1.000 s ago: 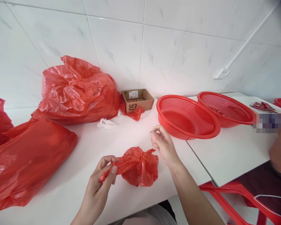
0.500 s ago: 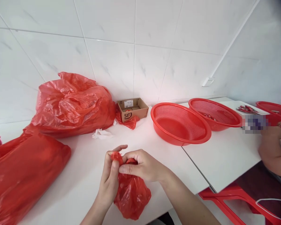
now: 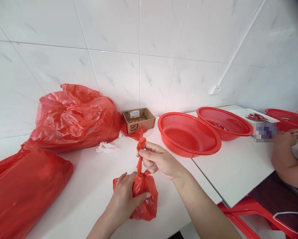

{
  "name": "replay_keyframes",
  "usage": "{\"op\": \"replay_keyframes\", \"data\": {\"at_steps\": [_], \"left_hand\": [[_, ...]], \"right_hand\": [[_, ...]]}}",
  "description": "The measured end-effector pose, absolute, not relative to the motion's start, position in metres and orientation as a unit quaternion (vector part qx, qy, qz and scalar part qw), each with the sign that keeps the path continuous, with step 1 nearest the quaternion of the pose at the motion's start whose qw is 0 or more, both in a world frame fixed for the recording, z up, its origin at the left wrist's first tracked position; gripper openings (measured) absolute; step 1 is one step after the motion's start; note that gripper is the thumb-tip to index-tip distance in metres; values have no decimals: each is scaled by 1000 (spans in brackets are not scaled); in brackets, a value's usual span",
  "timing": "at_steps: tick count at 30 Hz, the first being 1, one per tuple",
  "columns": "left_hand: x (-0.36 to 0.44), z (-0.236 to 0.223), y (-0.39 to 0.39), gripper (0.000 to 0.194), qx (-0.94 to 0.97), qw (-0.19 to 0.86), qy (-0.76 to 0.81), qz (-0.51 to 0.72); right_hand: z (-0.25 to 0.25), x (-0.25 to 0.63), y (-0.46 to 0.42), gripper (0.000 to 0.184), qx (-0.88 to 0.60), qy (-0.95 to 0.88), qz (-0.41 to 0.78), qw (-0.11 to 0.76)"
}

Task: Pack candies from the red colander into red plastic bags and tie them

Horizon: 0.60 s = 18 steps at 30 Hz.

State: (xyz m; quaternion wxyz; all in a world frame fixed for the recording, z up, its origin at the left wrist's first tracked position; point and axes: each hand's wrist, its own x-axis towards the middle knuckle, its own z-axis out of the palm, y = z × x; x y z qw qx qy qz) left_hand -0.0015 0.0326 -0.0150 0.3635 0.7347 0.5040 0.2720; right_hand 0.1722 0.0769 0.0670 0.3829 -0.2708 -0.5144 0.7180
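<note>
A small red plastic bag [image 3: 149, 199], knotted at its neck and bulging with contents I cannot make out, rests on the white table in front of me. My right hand [image 3: 157, 159] pinches the bag's twisted top and pulls it upward. Around the bag's left side my left hand [image 3: 126, 196] is wrapped, its thumb across the front and its fingers behind. Part of the bag lies hidden behind the left hand.
Big filled red bags [image 3: 76, 119] occupy the left side. A cardboard box [image 3: 139, 122] and crumpled white tissue [image 3: 106, 147] lie behind my hands. Red plastic baskets [image 3: 188, 134] stand to the right, where another person's arm [image 3: 288, 162] rests near a white tray [image 3: 270, 117].
The right hand went from the bag's right side to its top and lifted the twisted end. My left hand let go of a bag end and came down around the bag's body.
</note>
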Motion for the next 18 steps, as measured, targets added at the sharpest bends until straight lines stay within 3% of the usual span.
{"op": "replay_keyframes", "data": {"at_steps": [3, 8, 13, 15, 18], "left_hand": [[-4, -2, 29, 31, 681, 448, 459, 354], [-8, 13, 32, 31, 499, 599, 433, 453], [-8, 23, 44, 40, 577, 548, 475, 375], [-5, 30, 46, 35, 610, 523, 486, 344], [-1, 43, 44, 23, 633, 509, 480, 331]], "right_hand": [[65, 164, 76, 19, -257, -521, 725, 370], [59, 157, 80, 20, -272, -492, 716, 413], [61, 143, 75, 20, -320, -441, 617, 569], [64, 134, 72, 20, -345, -526, 550, 550], [72, 123, 73, 21, -389, -687, 437, 431]]}}
